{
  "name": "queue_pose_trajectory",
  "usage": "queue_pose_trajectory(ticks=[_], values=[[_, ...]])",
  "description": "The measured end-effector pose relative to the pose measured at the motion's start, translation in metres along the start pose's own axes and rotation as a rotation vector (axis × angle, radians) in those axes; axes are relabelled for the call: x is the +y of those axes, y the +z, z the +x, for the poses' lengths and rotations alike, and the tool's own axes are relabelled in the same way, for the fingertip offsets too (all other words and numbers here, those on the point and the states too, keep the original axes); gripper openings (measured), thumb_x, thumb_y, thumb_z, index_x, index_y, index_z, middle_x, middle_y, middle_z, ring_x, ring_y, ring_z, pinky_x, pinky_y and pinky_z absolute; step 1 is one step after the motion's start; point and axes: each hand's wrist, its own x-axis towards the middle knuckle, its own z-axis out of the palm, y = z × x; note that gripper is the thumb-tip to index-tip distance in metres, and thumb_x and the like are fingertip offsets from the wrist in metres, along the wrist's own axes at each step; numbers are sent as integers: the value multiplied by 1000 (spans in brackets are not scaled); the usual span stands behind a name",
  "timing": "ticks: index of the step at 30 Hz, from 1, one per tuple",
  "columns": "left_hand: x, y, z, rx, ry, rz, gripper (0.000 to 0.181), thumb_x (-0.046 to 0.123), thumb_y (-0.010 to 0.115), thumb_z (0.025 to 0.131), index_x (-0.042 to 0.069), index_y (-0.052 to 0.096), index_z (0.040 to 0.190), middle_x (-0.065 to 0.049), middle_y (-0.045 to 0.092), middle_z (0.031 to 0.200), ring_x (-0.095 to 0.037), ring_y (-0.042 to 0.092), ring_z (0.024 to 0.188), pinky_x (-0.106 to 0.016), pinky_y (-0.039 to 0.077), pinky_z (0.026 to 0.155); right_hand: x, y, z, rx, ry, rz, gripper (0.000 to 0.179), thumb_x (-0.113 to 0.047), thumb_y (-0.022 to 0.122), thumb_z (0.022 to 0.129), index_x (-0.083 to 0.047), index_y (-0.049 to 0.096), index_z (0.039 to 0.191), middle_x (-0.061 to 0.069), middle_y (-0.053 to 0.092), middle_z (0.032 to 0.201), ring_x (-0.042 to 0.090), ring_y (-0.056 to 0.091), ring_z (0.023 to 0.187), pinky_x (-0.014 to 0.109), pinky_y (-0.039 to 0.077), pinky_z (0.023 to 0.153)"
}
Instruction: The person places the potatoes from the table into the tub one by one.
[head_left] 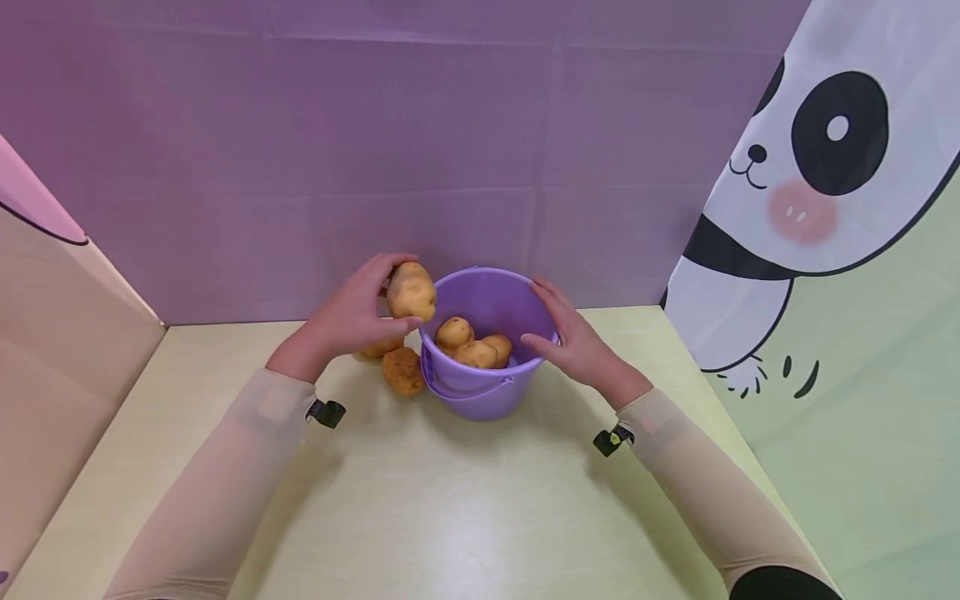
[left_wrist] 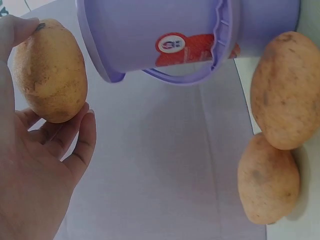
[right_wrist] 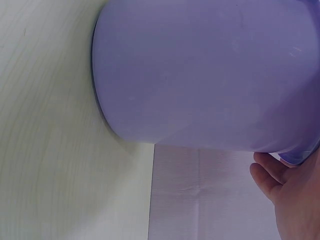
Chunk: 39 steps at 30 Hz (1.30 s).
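Loading the purple bucket (head_left: 487, 406), looks like. Two loose potatoes (head_left: 403, 372) on the desk (head_left: 450, 508), left of it; several potatoes (head_left: 477, 355) inside. Right hand (head_left: 577, 346): fingers loosely holding right rim, thumb over the lip. Left hand (head_left: 356, 310): fingers curled round one potato (head_left: 412, 292), raised at left rim. Next probably calls for shifting it right, lowering before release.

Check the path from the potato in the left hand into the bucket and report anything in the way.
Nothing visible blocks it. The left hand holds the potato near the rim of the open bucket; the right hand is at the opposite side, the handle hangs outside, and the potatoes inside lie below the rim.
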Motion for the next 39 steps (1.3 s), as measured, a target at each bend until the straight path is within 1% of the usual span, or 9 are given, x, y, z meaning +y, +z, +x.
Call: queue_pose_trajectory(ticks=[4, 7, 12, 16, 18, 23, 28, 31, 39], values=[[9, 2, 7, -32, -7, 19, 83, 21, 90, 88, 8, 48, 159, -11, 55, 148, -31, 58, 128, -54, 49, 111, 0, 0, -1, -7, 9, 3, 89, -37, 72, 103, -9, 27, 176, 8, 18, 183, 38, 28, 164, 63, 29, 130], [14, 5, 13, -63, -5, 10, 83, 23, 90, 88, 8, 48, 159, -10, 56, 146, -30, 58, 128, -53, 49, 112, 0, 0, -3, -7, 11, 1, 90, -36, 72, 103, -9, 27, 176, 8, 18, 184, 38, 28, 165, 64, 28, 130], [20, 8, 24, -109, -10, 23, 88, 28, 89, 90, 10, 43, 163, -10, 52, 152, -30, 57, 133, -56, 48, 115, 1, -1, -3, 8, 8, 1, 90, -35, 72, 103, -10, 27, 176, 8, 19, 183, 37, 28, 165, 63, 27, 131], [22, 9, 31, -130, -3, 59, 91, 31, 90, 90, 9, 42, 164, -10, 51, 155, -30, 56, 137, -58, 47, 118, 2, 0, -2, 5, 6, 7, 90, -35, 73, 103, -10, 27, 176, 7, 19, 183, 37, 28, 164, 62, 28, 131], [23, 9, 34, -134, 8, 83, 91, 33, 90, 91, 9, 42, 164, -10, 51, 156, -30, 55, 139, -56, 46, 119, 1, 0, -1, 1, 5, 9, 89, -35, 73, 103, -9, 27, 175, 8, 20, 183, 37, 29, 164, 62, 28, 130], [29, 11, 45, -152, 13, 88, 92, 36, 91, 91, 10, 41, 165, -9, 50, 158, -29, 55, 140, -54, 47, 118, 0, -1, -1, 0, 6, 5, 89, -36, 72, 103, -9, 27, 175, 8, 20, 183, 37, 28, 164, 62, 28, 131], [34, 13, 54, -179, 20, 57, 92, 35, 92, 91, 9, 42, 164, -8, 55, 154, -30, 59, 136, -55, 50, 115, 0, -1, -1, 2, 3, 4, 89, -36, 72, 103, -9, 28, 175, 8, 20, 183, 37, 27, 165, 62, 27, 131], [38, 15, 58, -190, 34, 82, 92, 36, 92, 90, 8, 43, 163, -8, 57, 153, -29, 60, 135, -53, 50, 115, 1, -1, -1, 2, -2, 6, 89, -35, 72, 103, -9, 27, 175, 8, 19, 183, 36, 26, 165, 61, 27, 131], [40, 22, 71, -236, 71, 116, 87, 30, 92, 90, 4, 47, 160, -9, 62, 146, -28, 61, 132, -50, 50, 115, 2, -1, 0, 5, -7, 5, 89, -36, 72, 103, -9, 28, 175, 8, 19, 183, 36, 25, 166, 61, 26, 132]])
